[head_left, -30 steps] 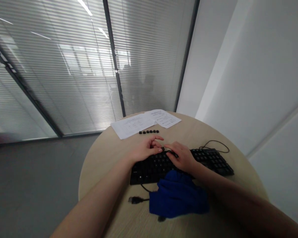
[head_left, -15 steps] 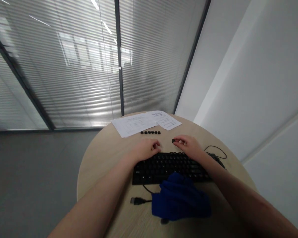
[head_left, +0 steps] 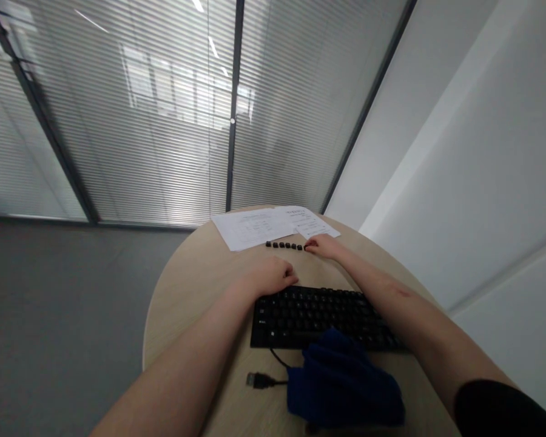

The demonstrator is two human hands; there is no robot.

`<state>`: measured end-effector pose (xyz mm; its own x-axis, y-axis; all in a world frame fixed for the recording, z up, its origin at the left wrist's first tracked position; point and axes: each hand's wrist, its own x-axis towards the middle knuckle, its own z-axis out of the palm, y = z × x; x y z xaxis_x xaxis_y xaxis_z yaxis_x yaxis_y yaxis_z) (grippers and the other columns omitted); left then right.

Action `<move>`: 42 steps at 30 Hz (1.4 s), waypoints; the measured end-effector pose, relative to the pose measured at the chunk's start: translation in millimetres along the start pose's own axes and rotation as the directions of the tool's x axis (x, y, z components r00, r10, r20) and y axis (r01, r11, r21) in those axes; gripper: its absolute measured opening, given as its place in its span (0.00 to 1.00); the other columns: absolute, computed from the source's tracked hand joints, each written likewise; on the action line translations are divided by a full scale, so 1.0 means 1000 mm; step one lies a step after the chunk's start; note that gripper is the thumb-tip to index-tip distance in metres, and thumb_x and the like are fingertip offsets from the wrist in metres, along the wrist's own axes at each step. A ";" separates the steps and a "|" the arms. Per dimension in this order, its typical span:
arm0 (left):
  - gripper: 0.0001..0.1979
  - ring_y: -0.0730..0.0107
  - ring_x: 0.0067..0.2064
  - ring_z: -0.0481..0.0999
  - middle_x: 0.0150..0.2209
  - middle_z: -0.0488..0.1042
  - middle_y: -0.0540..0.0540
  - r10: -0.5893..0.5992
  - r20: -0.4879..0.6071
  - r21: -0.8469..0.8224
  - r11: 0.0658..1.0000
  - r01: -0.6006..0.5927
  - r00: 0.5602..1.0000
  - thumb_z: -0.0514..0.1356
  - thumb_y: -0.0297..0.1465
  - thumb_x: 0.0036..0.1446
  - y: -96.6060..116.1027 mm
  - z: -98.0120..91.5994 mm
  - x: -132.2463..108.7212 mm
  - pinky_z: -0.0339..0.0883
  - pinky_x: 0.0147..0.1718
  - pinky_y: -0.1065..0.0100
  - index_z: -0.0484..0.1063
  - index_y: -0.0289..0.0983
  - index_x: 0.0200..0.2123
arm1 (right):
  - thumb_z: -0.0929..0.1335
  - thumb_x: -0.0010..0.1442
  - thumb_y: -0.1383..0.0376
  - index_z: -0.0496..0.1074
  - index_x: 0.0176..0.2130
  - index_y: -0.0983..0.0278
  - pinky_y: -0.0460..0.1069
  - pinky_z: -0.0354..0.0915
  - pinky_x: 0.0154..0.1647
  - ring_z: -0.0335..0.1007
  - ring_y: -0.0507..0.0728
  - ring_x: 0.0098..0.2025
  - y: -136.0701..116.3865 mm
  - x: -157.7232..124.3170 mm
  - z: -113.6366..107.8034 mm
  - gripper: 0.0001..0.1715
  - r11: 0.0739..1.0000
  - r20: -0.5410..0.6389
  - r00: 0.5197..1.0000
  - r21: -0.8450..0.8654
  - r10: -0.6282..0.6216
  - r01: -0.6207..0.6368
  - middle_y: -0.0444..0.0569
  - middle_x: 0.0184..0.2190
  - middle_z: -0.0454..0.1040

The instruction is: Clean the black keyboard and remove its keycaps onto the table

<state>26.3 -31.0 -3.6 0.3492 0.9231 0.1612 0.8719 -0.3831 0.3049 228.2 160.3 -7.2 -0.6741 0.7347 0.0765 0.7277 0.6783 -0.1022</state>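
A black keyboard (head_left: pixel 318 315) lies across the round wooden table (head_left: pixel 195 291). My left hand (head_left: pixel 273 278) rests with curled fingers at the keyboard's far left corner, and nothing shows in it. My right hand (head_left: pixel 324 246) is stretched past the keyboard to the right end of a short row of black keycaps (head_left: pixel 284 245). Its fingertips are pinched on a keycap (head_left: pixel 306 247) at the row's end.
Two printed paper sheets (head_left: pixel 255 226) lie at the table's far edge behind the keycaps. A crumpled blue cloth (head_left: pixel 346 385) sits at the near edge beside the keyboard's loose USB plug (head_left: pixel 256 380). Glass walls with blinds stand behind; a white wall is at the right.
My right hand lifted a keycap off the keyboard and carried it forward to the right end of the keycap row. My left hand drew back to the keyboard's corner and closed.
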 end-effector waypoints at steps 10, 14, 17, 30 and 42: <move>0.18 0.62 0.34 0.76 0.32 0.80 0.44 -0.003 0.038 0.017 1.000 0.002 0.999 0.55 0.43 0.62 0.003 -0.002 -0.001 0.61 0.31 0.65 0.80 0.40 0.32 | 0.70 0.59 0.61 0.81 0.43 0.60 0.49 0.66 0.42 0.77 0.60 0.43 0.003 0.008 0.002 0.13 1.000 0.041 0.999 -0.020 -0.002 0.003 0.50 0.41 0.82; 0.19 0.63 0.33 0.75 0.32 0.80 0.43 -0.024 0.038 0.013 1.000 0.024 0.999 0.54 0.44 0.62 0.001 -0.003 -0.001 0.61 0.30 0.65 0.79 0.39 0.32 | 0.71 0.57 0.61 0.81 0.43 0.60 0.50 0.67 0.42 0.77 0.60 0.42 0.002 0.006 0.001 0.14 1.000 0.014 1.000 0.015 0.008 -0.008 0.51 0.40 0.82; 0.20 0.64 0.32 0.75 0.31 0.80 0.43 -0.026 0.040 0.006 1.000 0.026 0.999 0.54 0.45 0.62 -0.001 -0.001 0.001 0.61 0.30 0.65 0.79 0.39 0.32 | 0.72 0.56 0.61 0.81 0.44 0.62 0.51 0.68 0.43 0.77 0.61 0.41 0.003 0.002 -0.003 0.15 0.997 -0.032 0.999 0.071 0.026 -0.024 0.52 0.40 0.82; 0.19 0.62 0.33 0.74 0.32 0.79 0.42 0.006 0.091 -0.014 1.000 -0.004 0.996 0.54 0.43 0.62 -0.003 0.000 0.007 0.61 0.33 0.64 0.80 0.39 0.32 | 0.55 0.63 0.36 0.77 0.34 0.64 0.50 0.70 0.23 0.62 0.53 0.17 -0.016 -0.157 -0.041 0.41 0.240 -0.118 0.900 0.971 0.420 0.015 0.43 0.14 0.62; 0.18 0.68 0.29 0.70 0.27 0.76 0.47 -0.041 0.138 -0.020 0.999 0.044 0.990 0.54 0.43 0.62 -0.006 -0.002 0.007 0.57 0.29 0.68 0.78 0.38 0.30 | 0.77 0.52 0.55 0.74 0.43 0.63 0.47 0.71 0.27 0.77 0.56 0.35 -0.038 -0.167 -0.003 0.23 -0.047 -0.014 0.970 0.999 0.244 0.027 0.47 0.29 0.77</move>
<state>23.0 -22.3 -2.8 0.3569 0.9340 0.0177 0.8794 -0.3423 0.3308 313.7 12.3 -13.5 -0.4744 0.8780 0.0634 -0.1786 -0.0254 -0.9836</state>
